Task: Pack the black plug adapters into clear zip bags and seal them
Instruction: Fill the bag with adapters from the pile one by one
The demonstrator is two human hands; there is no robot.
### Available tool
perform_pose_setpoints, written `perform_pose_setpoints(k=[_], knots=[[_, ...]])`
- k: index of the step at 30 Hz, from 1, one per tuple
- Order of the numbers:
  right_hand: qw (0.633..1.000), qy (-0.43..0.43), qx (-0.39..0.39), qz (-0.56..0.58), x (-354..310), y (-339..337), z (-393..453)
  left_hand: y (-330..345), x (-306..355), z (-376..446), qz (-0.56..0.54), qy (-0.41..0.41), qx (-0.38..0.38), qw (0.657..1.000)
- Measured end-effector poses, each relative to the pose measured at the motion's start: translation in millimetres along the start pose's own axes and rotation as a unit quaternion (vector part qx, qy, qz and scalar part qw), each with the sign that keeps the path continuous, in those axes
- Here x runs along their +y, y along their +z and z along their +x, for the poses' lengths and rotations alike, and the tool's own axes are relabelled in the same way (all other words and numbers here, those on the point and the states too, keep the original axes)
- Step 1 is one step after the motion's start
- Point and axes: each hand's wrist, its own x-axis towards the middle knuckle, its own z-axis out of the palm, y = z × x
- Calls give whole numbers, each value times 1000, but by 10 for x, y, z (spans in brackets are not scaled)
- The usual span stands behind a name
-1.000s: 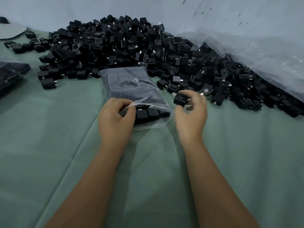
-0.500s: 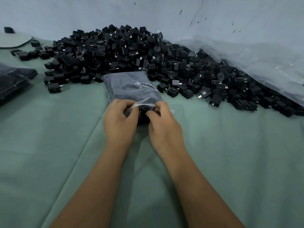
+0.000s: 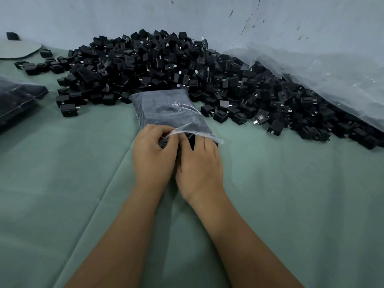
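The adapters (image 3: 166, 65) in the heap are black, some with silver prongs. The zip bag (image 3: 166, 110) is clear, dark from black adapters inside, with a small white print. The counter (image 3: 291, 194) wears plain sage-green cloth. The wall (image 3: 124, 15) is pale blue-grey, cracked and speckled dark.

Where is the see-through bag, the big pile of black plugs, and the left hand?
clear plastic zip bag (image 3: 166, 109): head view, upper panel.
pile of black plug adapters (image 3: 158, 65): head view, middle.
left hand (image 3: 151, 154): head view, back.
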Motion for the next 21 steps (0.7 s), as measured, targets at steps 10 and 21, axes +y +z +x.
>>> perform_pose_setpoints(k=[10,21], knots=[[998,-3,-51,33,12,5,16,-6,13,-5,9,8,-2,1000],[994,16,-101,46,63,11,111,-20,49,-12,6,7,-6,1000]])
